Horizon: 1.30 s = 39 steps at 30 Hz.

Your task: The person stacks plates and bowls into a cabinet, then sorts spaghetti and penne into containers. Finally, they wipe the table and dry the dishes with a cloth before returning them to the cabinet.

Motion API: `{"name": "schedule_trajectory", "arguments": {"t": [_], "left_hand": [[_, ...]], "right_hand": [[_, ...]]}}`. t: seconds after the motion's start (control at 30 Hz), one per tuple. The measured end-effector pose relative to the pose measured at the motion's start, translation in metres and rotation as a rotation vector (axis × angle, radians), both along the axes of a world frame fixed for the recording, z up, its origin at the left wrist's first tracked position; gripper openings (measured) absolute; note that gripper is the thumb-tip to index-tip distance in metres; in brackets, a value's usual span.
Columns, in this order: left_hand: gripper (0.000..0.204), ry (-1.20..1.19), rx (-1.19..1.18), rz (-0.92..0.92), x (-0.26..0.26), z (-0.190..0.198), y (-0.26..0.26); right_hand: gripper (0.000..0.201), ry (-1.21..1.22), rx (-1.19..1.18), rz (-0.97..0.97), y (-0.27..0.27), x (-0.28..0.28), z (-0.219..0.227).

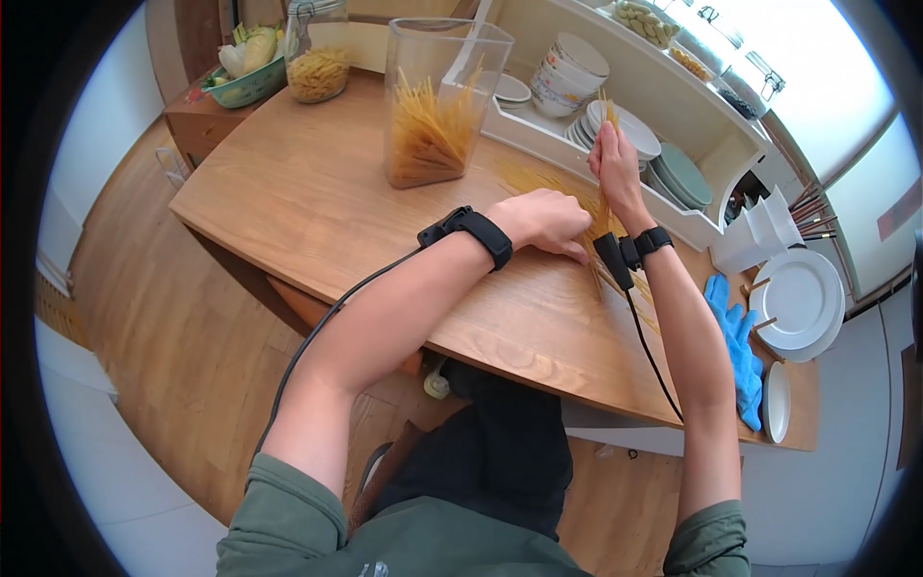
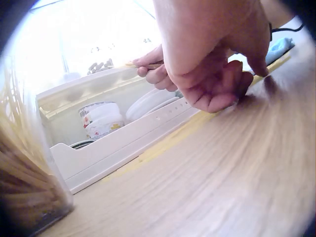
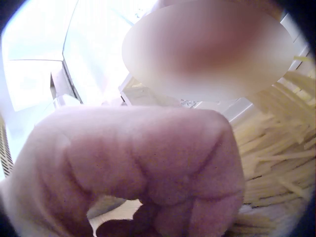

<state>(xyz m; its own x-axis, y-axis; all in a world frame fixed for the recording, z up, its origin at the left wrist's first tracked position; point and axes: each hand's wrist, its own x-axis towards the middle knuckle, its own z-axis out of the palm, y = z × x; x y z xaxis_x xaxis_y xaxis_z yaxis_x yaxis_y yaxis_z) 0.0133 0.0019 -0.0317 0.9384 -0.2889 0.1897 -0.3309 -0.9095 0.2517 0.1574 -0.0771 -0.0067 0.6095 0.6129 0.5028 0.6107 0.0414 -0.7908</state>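
Upright in my right hand (image 1: 617,168) is a bundle of spaghetti (image 1: 610,113), above the table's back edge; the left wrist view shows this hand (image 2: 157,74) pinching it. Low over the table, my left hand (image 1: 548,221) has curled fingers (image 2: 217,91), with a fingertip touching the tabletop beside loose spaghetti (image 2: 163,148). Whether it grips any strands is hidden. More loose spaghetti (image 1: 524,178) lies behind and around the left hand. To its left stands a tall clear container (image 1: 396,115) with spaghetti inside. In the right wrist view my right hand (image 3: 143,163) has curled fingers, with spaghetti (image 3: 281,148) beyond.
Behind the table, a white shelf (image 1: 538,135) holds bowls (image 1: 567,77) and plates (image 1: 683,173). A pasta jar (image 1: 317,75) and a green basket (image 1: 252,88) are at the back left. Blue gloves (image 1: 735,346) and white plates (image 1: 796,298) are on the right.
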Motion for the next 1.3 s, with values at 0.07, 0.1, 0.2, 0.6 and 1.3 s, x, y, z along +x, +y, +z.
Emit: {"name": "schedule_trajectory", "arguments": {"t": [0.07, 0.1, 0.2, 0.6, 1.3], "left_hand": [[0.05, 0.029, 0.002, 0.005, -0.001, 0.002, 0.0], [0.05, 0.026, 0.002, 0.006, -0.001, 0.002, 0.0], [0.051, 0.019, 0.001, 0.008, -0.002, 0.003, -0.001], [0.053, -0.005, -0.014, 0.036, 0.004, -0.006, -0.001], [0.051, -0.057, -0.002, 0.009, 0.004, -0.01, -0.003]], "right_hand": [[0.037, 0.039, 0.033, 0.014, 0.002, 0.0, 0.007], [0.036, 0.082, 0.065, 0.029, 0.004, 0.0, 0.011], [0.035, 0.074, 0.097, 0.02, 0.006, 0.011, 0.023], [0.033, 0.074, 0.312, 0.092, 0.021, 0.002, 0.11], [0.033, -0.102, 0.715, 0.205, 0.183, -0.082, 0.225]]}}
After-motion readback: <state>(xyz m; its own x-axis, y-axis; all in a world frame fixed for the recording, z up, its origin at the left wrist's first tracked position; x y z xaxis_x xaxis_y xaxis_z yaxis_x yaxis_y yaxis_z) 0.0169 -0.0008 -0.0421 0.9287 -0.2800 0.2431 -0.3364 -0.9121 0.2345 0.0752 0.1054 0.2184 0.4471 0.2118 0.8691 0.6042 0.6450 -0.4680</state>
